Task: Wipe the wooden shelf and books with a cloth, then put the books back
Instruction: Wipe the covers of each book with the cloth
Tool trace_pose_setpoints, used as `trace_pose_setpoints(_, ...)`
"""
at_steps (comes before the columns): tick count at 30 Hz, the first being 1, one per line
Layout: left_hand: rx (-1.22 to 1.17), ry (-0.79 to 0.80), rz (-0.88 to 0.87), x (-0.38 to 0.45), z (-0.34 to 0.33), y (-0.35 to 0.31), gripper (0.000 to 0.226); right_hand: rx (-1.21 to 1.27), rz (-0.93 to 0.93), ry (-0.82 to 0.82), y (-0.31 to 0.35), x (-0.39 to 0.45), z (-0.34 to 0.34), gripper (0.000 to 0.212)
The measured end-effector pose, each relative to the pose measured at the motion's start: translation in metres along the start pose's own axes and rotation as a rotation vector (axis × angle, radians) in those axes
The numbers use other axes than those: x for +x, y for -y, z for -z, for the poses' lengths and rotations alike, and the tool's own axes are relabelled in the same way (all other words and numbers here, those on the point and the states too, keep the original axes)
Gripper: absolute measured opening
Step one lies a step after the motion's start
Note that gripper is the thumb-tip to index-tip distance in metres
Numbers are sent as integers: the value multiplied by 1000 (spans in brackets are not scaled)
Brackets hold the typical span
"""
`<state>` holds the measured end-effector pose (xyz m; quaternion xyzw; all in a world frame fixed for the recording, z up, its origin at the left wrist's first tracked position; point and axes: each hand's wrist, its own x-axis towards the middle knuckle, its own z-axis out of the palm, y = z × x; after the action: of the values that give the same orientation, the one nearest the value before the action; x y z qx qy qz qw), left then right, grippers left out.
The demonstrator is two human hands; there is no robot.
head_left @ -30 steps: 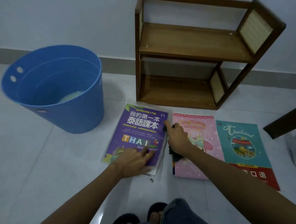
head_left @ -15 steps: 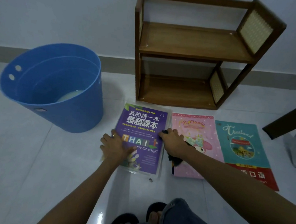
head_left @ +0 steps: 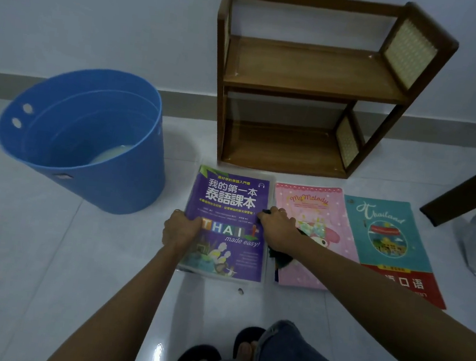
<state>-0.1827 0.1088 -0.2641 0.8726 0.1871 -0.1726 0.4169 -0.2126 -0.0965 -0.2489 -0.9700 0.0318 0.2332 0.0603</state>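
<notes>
Purple book [head_left: 228, 223] lies on glossy white tile floor [head_left: 47, 248], left hand [head_left: 180, 228] gripping its 9 o'clock edge, right hand [head_left: 277, 228] bunching a dark cloth [head_left: 280, 258] at 3 o'clock. A damp cloth may wet the pages. Empty wooden shelf [head_left: 311, 82] at 12, blue bucket [head_left: 87, 147] at 10, against a pale wall.

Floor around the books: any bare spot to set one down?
Bare tile lies left of the purple book, below the blue bucket, and in front of the books toward the person's knees. Both shelf boards are bare. It is crowded along the row: purple book, pink book and teal book lie nearly edge to edge, with both hands there.
</notes>
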Motion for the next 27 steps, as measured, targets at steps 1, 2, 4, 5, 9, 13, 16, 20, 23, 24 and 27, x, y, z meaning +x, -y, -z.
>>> trace_pose_setpoints(1, 31, -25, -10, -4, 0, -4, 47, -29, -8, -10, 1, 0, 3, 33)
trace_pose_setpoints(2, 59, -47, -22, -8, 0, -11, 47, -64, -17, -27, 2, -1, 7, 35)
trace_pose_setpoints(4, 111, -87, -38, -18, 1, -24, 47, -130, -32, -60, 3, 0, 15, 42)
trace_pose_setpoints(5, 138, -107, -49, -22, 2, -30, 47, -155, -39, -79, 3, 1, 19, 47)
trace_pose_setpoints(9, 217, -161, -175, -35, 10, -58, 39, -234, -88, -252, -2, 4, 36, 57)
trace_pose_setpoints(13, 275, -166, -358, -51, 25, -95, 30, -248, -169, -355, -14, 5, 55, 59)
trace_pose_setpoints(16, 361, -208, -534, -73, 37, -125, 26, -210, -222, -356, -22, 9, 60, 66)
trace_pose_setpoints(20, 507, -374, -760, -92, 47, -143, 32, -200, -280, -339, -27, 12, 54, 68)
trace_pose_setpoints(23, 662, -447, -870, -94, 40, -128, 51, -177, -294, -337, -27, 11, 50, 65)
trace_pose_setpoints(24, 715, -442, -912, -92, 34, -115, 51, -167, -296, -340, -27, 11, 51, 63)
trace_pose_setpoints(27, 808, -408, -1026, -81, 16, -67, 45, -239, -317, -235, -27, 10, 52, 62)
